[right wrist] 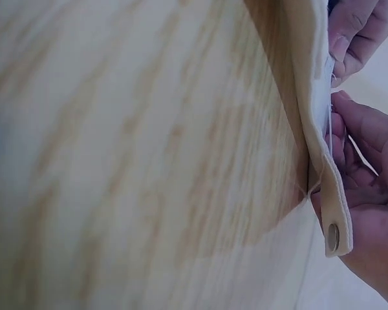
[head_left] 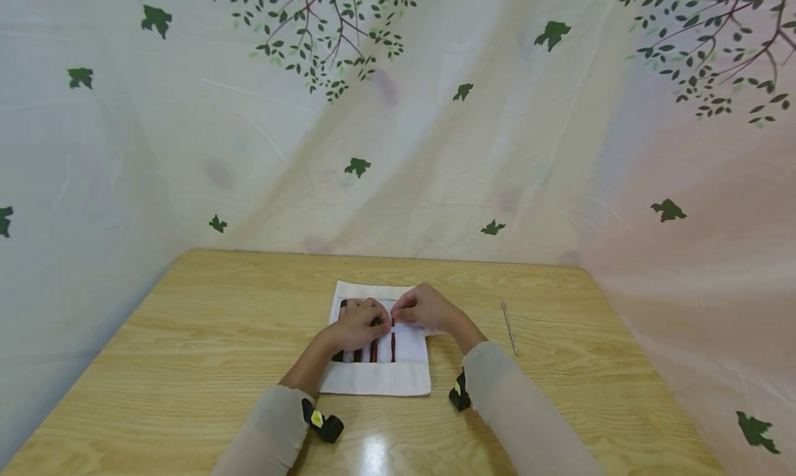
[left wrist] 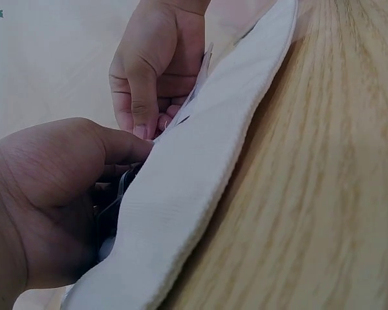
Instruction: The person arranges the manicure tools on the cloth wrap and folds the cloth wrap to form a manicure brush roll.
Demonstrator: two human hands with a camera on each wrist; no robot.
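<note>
A white fabric roll pouch lies unrolled on the table, with several slim tools side by side in it. My left hand lies over its middle, covering parts of the tools. Its thumb and forefinger pinch at a narrow white band across a slim dark-red tool. From the right, my right hand pinches the upper end of that tool, close to the left fingertips. In the left wrist view, the fabric's raised edge hides part of the work. What the left fingertips hold is partly hidden.
A thin silver rod-like tool lies apart on the wooden table, right of the pouch. A strap with a metal snap sticks out from the pouch's right side. A patterned curtain hangs behind the table.
</note>
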